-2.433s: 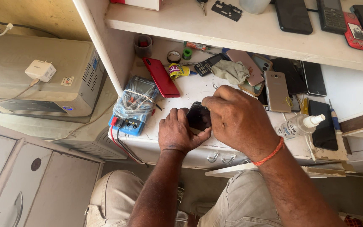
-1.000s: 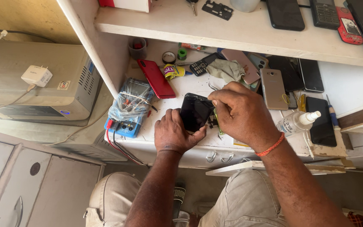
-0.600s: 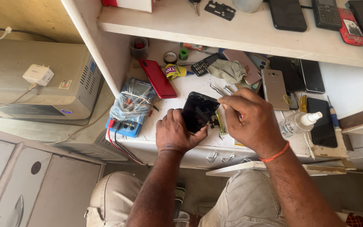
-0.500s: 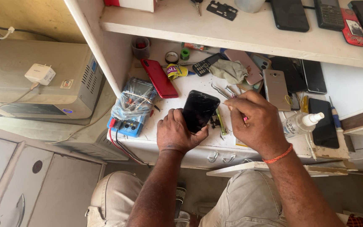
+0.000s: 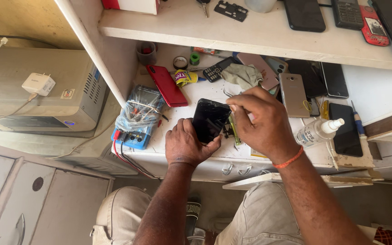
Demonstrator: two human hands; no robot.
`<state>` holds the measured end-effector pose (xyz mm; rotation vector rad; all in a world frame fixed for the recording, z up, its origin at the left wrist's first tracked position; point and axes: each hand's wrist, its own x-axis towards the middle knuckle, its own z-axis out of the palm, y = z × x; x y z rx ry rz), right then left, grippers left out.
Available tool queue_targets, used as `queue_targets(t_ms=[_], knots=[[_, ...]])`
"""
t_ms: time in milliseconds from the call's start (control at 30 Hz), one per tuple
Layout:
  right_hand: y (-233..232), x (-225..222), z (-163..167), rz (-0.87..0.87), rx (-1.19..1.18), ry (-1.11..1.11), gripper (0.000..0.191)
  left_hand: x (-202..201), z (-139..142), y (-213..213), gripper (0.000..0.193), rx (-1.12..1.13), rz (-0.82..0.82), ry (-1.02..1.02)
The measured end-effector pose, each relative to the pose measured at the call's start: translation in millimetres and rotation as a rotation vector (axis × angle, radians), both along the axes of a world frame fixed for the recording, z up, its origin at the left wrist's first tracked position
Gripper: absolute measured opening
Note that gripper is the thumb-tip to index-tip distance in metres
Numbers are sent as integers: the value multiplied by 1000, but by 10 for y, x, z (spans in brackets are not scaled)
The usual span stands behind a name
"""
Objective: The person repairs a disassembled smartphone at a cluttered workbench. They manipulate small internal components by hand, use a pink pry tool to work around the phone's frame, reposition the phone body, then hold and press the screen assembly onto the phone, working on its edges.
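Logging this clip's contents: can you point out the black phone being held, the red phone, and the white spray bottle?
black phone (image 5: 210, 120), head view, middle of its dark screen.
red phone (image 5: 167, 85), head view, middle of its red back.
white spray bottle (image 5: 311, 133), head view, on its labelled body.

Left hand (image 5: 184, 146): palm down, forearm rising from the lower frame, fingers curled and closed in a grip, thumb pressed along the near side. Right hand (image 5: 262, 121): set higher and to the right, knuckles up, wrist bent, thumb and forefinger pinched together at the tips, remaining fingers folded loosely under. Both forearms were bare and angled inward, hands close but not touching.
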<state>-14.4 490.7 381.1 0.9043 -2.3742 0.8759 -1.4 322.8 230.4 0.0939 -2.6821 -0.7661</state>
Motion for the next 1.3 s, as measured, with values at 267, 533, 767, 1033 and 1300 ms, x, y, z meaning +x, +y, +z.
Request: queue_targets(t_ms=[267, 533, 767, 1033, 1300], knots=[[-73, -34, 108, 8, 107, 7, 10, 10, -2, 6, 81, -14, 4, -11], [-102, -39, 125, -6, 128, -8, 8, 14, 54, -21, 79, -8, -10, -22], [-100, -21, 157, -31, 174, -5, 11, 21, 61, -37, 77, -13, -22, 9], [-1, -15, 153, -34, 219, 28, 14, 11, 52, -32, 77, -25, -23, 18], [108, -31, 85, -71, 138, -85, 15, 17, 49, -24, 72, -20, -30, 28]])
